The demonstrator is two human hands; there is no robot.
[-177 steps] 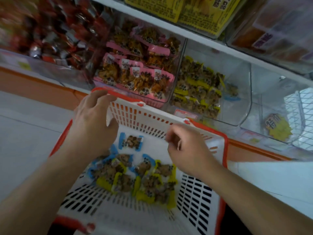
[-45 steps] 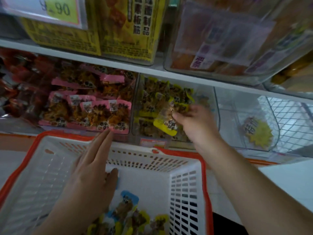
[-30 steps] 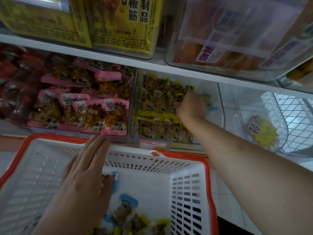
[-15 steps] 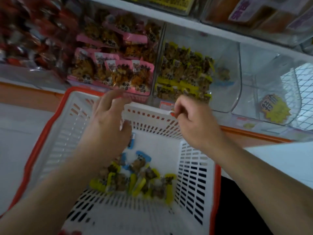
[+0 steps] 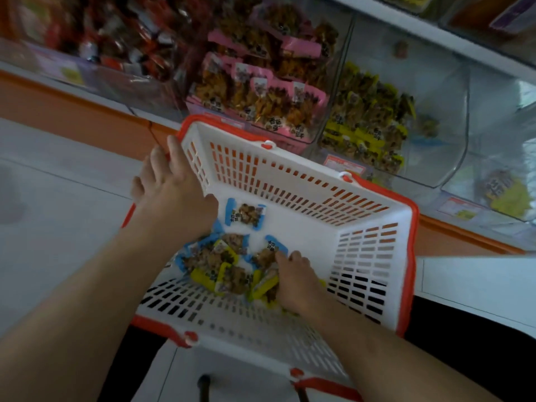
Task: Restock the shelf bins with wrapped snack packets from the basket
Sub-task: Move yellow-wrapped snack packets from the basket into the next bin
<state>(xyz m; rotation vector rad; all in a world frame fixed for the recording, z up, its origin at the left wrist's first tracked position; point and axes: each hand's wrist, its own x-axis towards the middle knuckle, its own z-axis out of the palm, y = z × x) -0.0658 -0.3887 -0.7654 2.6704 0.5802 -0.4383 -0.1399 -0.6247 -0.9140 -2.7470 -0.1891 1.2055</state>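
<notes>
My right hand (image 5: 298,281) digs into the packets (image 5: 229,268) heaped on the basket (image 5: 377,274) floor, fingers curled over them; whether I've pinched one, I can't tell. My left hand (image 5: 171,190) grips the basket's left wall, steadying it. Picking step, then. Next: lift a yellow one to the yellow bin (image 5: 368,120) beyond, part full.

An orange base strip (image 5: 87,117) ran under the shelving at left; pale floor (image 5: 58,198) filled the left; a yellow starburst tag (image 5: 506,192), perhaps a price label, sat at far right.
</notes>
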